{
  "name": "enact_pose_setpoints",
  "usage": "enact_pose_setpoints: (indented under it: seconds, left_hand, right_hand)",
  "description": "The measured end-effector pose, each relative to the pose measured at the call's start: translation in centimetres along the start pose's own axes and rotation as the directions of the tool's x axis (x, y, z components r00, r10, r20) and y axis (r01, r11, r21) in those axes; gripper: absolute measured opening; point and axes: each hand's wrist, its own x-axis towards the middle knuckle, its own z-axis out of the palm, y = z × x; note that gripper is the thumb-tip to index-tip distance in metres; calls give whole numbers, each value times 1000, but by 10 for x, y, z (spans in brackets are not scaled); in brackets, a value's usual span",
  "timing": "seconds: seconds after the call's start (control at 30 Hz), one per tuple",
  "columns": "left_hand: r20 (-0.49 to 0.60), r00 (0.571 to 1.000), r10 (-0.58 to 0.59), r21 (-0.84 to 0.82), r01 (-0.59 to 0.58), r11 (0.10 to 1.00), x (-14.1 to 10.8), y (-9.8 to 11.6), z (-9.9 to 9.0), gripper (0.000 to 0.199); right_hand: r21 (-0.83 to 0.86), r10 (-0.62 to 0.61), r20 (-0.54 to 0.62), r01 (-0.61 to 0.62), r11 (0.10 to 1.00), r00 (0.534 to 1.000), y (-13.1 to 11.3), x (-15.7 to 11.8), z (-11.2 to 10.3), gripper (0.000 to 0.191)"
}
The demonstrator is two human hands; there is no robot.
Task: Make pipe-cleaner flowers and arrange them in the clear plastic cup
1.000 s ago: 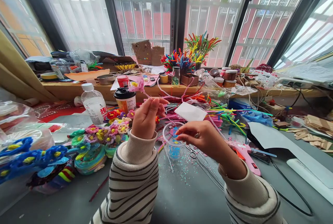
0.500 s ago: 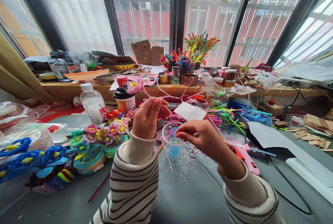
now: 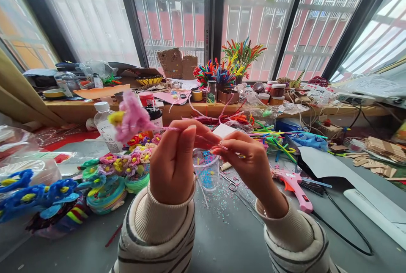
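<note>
A pink pipe-cleaner flower with a yellow centre points to the left, its twisted pink stem running nearly level. My left hand is closed around that stem. At the stem's far end, the fingertips of my right hand pinch it. Just behind and below my hands stands a clear plastic cup with blue and pink bits in it. Scissors and scattered glitter lie beside the cup. A white card shows partly behind my hands.
Finished fuzzy flowers in pots crowd the left, near a water bottle and a black-lidded cup. A pink glue gun with its cable lies right. Colourful pipe cleaners pile up behind. Wooden sticks lie far right.
The flower has swung down and left, closer to the camera, with its stem now nearly level. My right hand has risen from over the cup to the stem's end beside my left hand.
</note>
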Motion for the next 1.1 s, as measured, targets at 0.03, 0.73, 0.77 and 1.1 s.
enact_pose_setpoints:
  seconds: [0.03, 0.73, 0.77, 1.1]
  left_hand:
    - [-4, 1000, 6, -3, -6, 1000, -1, 2, 1, 20]
    - [-117, 865, -489, 16, 494, 869, 19, -92, -28, 36]
    - [-118, 832, -542, 34, 549, 835, 18, -104, -28, 36]
    - [139, 786, -602, -53, 613, 788, 1, -121, 2, 40]
  right_hand:
    - [-33, -42, -19, 42, 999, 999, -2, 0, -1, 7]
    - [161, 215, -181, -186, 969, 960, 12, 0, 1, 13]
    - [157, 242, -137, -220, 963, 960, 16, 0, 2, 13]
    - [-139, 369, 115, -353, 925, 922, 38, 4, -9, 14]
